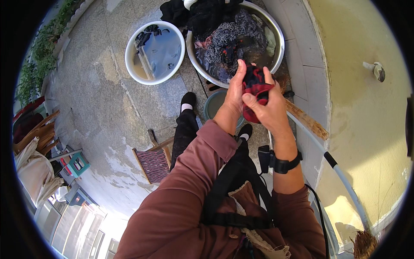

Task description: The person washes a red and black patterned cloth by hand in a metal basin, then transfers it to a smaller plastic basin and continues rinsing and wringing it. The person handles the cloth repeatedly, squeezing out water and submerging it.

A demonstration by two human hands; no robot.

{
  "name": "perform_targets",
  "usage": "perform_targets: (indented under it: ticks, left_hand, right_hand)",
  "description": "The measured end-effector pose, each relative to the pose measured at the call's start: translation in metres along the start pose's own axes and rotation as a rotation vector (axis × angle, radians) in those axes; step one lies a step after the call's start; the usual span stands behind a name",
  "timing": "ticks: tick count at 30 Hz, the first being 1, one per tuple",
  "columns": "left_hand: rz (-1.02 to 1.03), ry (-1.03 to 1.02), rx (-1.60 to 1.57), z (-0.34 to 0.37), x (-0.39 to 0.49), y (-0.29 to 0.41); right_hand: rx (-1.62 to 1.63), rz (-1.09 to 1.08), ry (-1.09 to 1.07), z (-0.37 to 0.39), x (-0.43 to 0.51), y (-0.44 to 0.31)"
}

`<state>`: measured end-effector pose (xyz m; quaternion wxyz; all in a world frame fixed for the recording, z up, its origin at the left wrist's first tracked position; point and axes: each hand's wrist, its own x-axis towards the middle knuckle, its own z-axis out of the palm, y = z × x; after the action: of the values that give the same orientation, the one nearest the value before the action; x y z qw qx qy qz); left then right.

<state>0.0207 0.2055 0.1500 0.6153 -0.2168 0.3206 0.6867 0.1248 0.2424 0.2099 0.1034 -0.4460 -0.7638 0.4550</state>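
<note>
A bunched red and black cloth (pixel 254 111) is between my two hands, over the near rim of a large metal basin (pixel 207 77). My left hand (pixel 236 89) supports its left side, thumb pointing up. On the right side my right hand (pixel 273 105) grips it, with the thumb across the front. Wet dark and patterned clothes (pixel 226 35) lie in murky water in the basin. Beside it to the left, a white round tub (pixel 129 69) holds water and some dark cloth. Partly hidden under my forearms is a smaller greenish bucket (pixel 206 110).
A low stool with a woven seat (pixel 153 165) stands by my leg. To the right, a piece of wood (pixel 307 119) and a pale pole (pixel 347 184) are near the wall. Black garments (pixel 174 13) hang over the basin's far rim. A teal plastic stool (pixel 79 165) is at the left.
</note>
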Motion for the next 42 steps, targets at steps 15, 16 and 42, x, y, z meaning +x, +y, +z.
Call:
perform_targets:
  ticks: [15, 16, 42]
  left_hand:
    - [0.086, 0.055, 0.021, 0.009, -0.014, -0.011]
    - [0.031, -0.051, -0.023, 0.008, -0.015, -0.013]
    - [0.161, 0.249, 0.302, -0.018, -0.014, -0.038]
  right_hand:
    - [1.017, 0.563, 0.027, -0.034, 0.026, 0.021]
    - [1.132, 0.465, 0.016, -0.033, 0.021, 0.014]
    - [0.497, 0.592, 0.142, 0.002, 0.024, 0.055]
